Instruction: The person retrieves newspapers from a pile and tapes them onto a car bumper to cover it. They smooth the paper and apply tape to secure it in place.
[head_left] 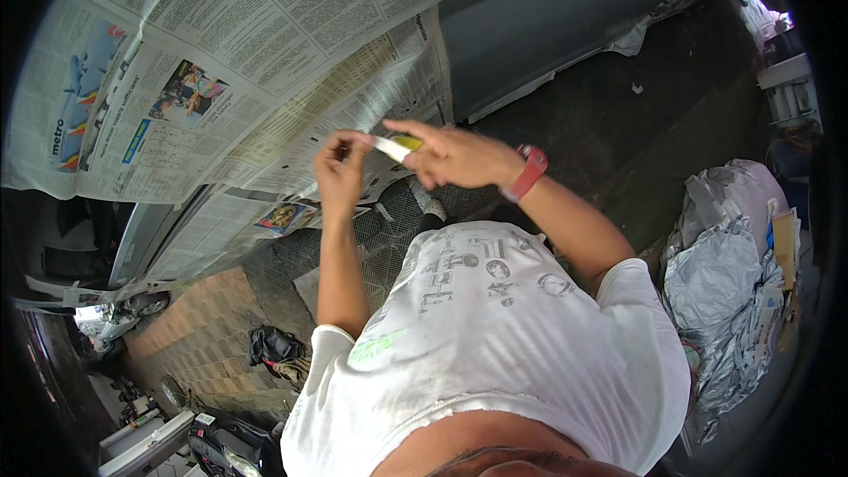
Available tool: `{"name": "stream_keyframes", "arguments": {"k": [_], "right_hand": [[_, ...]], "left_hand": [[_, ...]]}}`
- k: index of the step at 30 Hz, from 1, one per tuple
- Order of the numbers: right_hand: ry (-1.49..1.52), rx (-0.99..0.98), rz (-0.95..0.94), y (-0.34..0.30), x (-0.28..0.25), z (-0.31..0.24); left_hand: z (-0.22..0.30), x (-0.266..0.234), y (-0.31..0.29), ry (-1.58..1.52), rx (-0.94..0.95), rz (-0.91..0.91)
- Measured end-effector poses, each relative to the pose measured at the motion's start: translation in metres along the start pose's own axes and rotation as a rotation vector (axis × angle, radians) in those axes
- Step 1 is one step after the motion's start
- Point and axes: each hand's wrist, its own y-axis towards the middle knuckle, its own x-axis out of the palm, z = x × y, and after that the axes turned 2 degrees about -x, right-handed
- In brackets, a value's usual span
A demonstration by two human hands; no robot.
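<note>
In front of my chest, my right hand (464,157) grips a small white-and-yellow roll of tape (395,149), its index finger stretched along the top. My left hand (341,168) pinches close to the white end of the tape, thumb and fingertips together. The fingers hide much of the roll. Just beyond both hands, newspaper sheets (291,44) cover the side of a vehicle, overlapping one another. A bare dark grey body panel (548,22) shows to the right of the sheets.
Crumpled silver sheeting (720,287) is heaped at the right. Dark cloth or a bag (274,344) lies on the brick-patterned paving (199,322) at the lower left. A black motorcycle (230,446) stands at the bottom left, with another vehicle part uncovered at the left edge.
</note>
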Motion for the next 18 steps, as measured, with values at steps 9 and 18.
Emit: {"name": "stream_keyframes", "arguments": {"k": [9, 18], "right_hand": [[-0.837, -0.135, 0.830, 0.057, -0.109, 0.016], [-0.982, -0.163, 1.071, 0.105, -0.121, -0.005]], "left_hand": [[0.020, -0.006, 0.056, 0.486, 0.460, 0.633], [0.018, -0.023, 0.102, 0.989, 0.735, 0.747]]}}
